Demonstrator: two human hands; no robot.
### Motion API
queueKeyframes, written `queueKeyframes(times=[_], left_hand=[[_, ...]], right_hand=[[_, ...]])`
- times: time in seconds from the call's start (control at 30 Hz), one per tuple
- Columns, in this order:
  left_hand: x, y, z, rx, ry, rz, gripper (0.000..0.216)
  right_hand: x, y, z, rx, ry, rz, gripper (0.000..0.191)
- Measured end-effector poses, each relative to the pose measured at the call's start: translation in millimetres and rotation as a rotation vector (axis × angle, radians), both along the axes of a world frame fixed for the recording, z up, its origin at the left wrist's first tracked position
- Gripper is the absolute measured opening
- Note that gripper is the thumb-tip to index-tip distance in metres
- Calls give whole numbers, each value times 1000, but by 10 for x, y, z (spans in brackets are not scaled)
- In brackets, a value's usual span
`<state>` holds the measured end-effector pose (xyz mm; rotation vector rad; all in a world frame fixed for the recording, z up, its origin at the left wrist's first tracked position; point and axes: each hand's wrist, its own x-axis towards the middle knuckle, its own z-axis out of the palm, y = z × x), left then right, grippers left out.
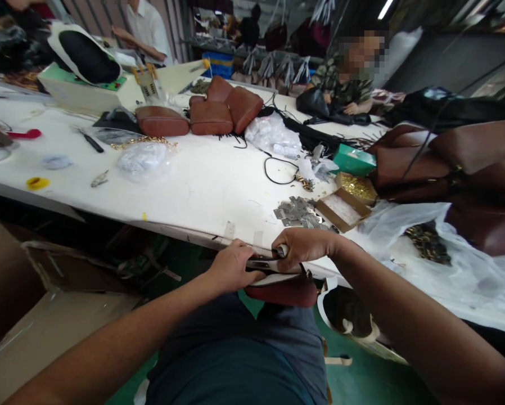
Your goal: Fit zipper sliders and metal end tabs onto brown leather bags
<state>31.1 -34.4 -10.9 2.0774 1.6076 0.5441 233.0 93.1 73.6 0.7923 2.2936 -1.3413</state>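
Note:
A reddish-brown leather handbag point(284, 293) rests at my lap against the table's front edge, its pale-lined top facing up. My left hand point(234, 267) grips the bag's upper edge, thumb toward the inside and fingers over the far rim. My right hand point(301, 247) is closed at the far side of the opening. In its fist is a small object with a rounded, shiny end point(282, 251), mostly hidden by the fingers. A flat metal strip point(258, 264) shows along the bag's rim between both hands.
Loose metal plates point(298, 212) lie beyond my right hand, beside small boxes of fittings point(343, 209) and a plastic bag point(459, 247). Brown bags point(212, 115) stand farther back. A cardboard box point(58, 332) is at lower left. Two people sit across the table.

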Motion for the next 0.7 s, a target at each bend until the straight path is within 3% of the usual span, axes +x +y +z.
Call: queueKeyframes(times=[0.13,0.23,0.3,0.37,0.47,0.57,0.7], left_hand=[[84,-218,-195,-97,-137,107,33],[177,-304,-352,-323,-370,248,34],[256,-319,-460,-419,-505,292,32],[334,-302,-542,-440,-567,304,31],[405,-236,-596,-460,-661,318,32],[396,-169,-603,-497,-756,356,36],[346,-123,-613,-590,-899,461,32]], right_hand=[[-90,25,-58,26,6,11,18],[-97,0,-85,64,20,-32,19],[-147,-88,-59,179,139,-191,21],[-258,-241,-9,307,386,-478,29],[-491,-518,5,269,796,-852,45],[-617,-722,-158,133,906,-949,52],[-446,-833,-485,292,810,-1076,44]])
